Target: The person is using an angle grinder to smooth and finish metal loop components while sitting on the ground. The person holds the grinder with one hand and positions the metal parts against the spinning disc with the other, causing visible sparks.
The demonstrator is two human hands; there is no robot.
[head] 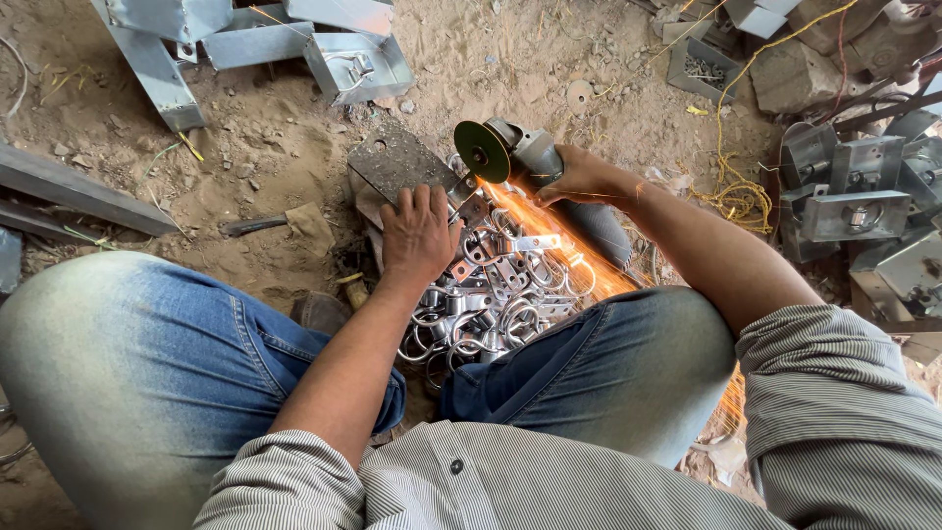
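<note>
Fingers of the left hand lie spread and pressed flat on a dark perforated metal plate, pinning it to the dirt floor; they clasp nothing. Fingers of the right hand are clenched round the body of an angle grinder, whose green disc meets the plate's edge just beyond the left fingertips. Orange sparks stream back between both hands toward the knees.

Assessment: the pinning hand sits very near the disc. Sound practice would keep steady downward pressure, fingertips clear of the cut line, and the disc angled so sparks fly away from the legs.

Beneath the left palm lies a heap of small bright metal clips and rings, loose on the ground, not contained. Well beyond the right fingers stands a small open grey metal box holding what appear to be small fasteners; detail is too fine to confirm. Folded metal brackets lie further right.
</note>
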